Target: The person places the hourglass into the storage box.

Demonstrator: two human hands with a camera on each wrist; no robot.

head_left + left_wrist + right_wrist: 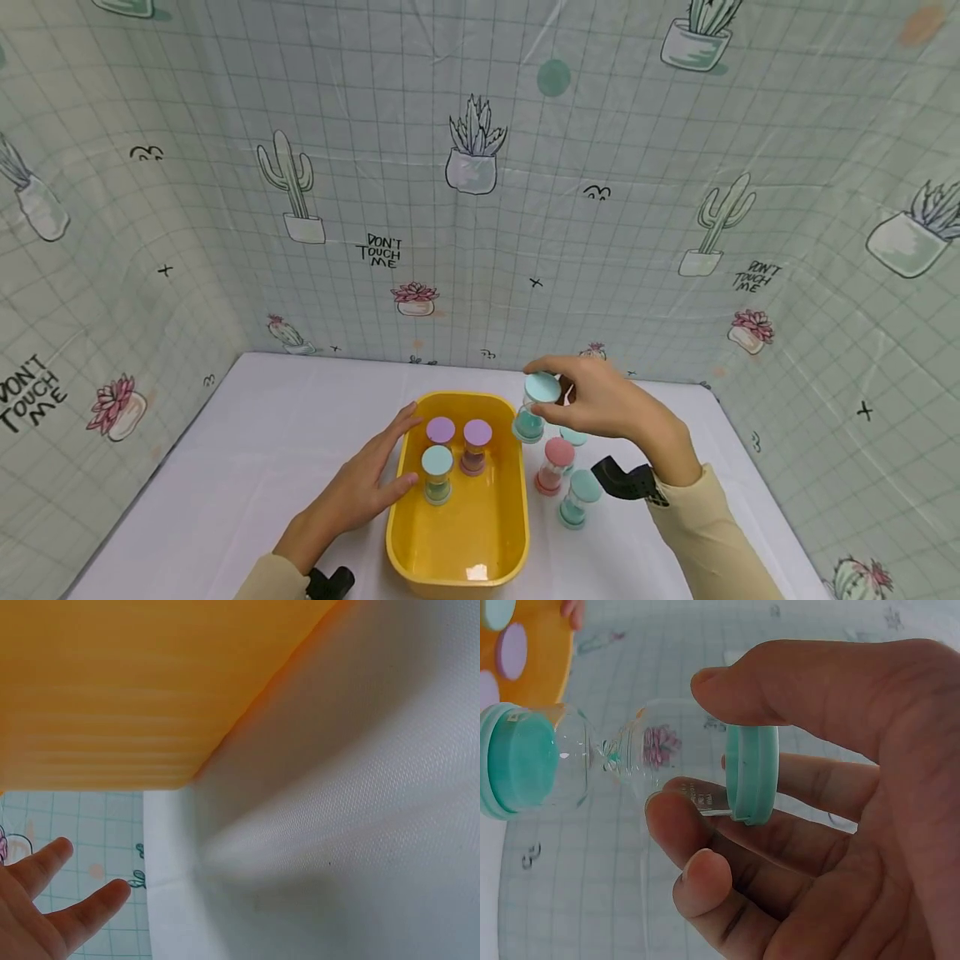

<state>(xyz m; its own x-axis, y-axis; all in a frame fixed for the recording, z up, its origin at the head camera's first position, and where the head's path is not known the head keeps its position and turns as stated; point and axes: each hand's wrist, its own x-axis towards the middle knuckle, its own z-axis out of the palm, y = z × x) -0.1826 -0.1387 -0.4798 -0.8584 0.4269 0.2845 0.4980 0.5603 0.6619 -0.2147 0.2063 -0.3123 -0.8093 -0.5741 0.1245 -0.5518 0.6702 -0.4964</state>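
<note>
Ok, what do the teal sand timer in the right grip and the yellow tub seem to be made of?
Teal sand timer: bulbs look like smooth clear glass, possibly plastic, being see-through with bright highlights; end caps look like satin plastic, opaque and evenly coloured.
Yellow tub: probably glossy plastic, given the bright glare inside it.

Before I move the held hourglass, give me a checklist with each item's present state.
1. Right grip secure on the teal hourglass: ok, thumb and fingers hold its upper end.
2. Held hourglass above the yellow bin's right rim: cannot tell; height is unclear in the head view.
3. Left grip touching the bin: cannot tell; it is at the left rim.
4. Bin's contents upright: ok, two purple-capped hourglasses and a blue-capped hourglass stand.
5. Pink hourglass outside upright: ok.
6. Hourglass behind the right grip upright: cannot tell, partly hidden.
</note>
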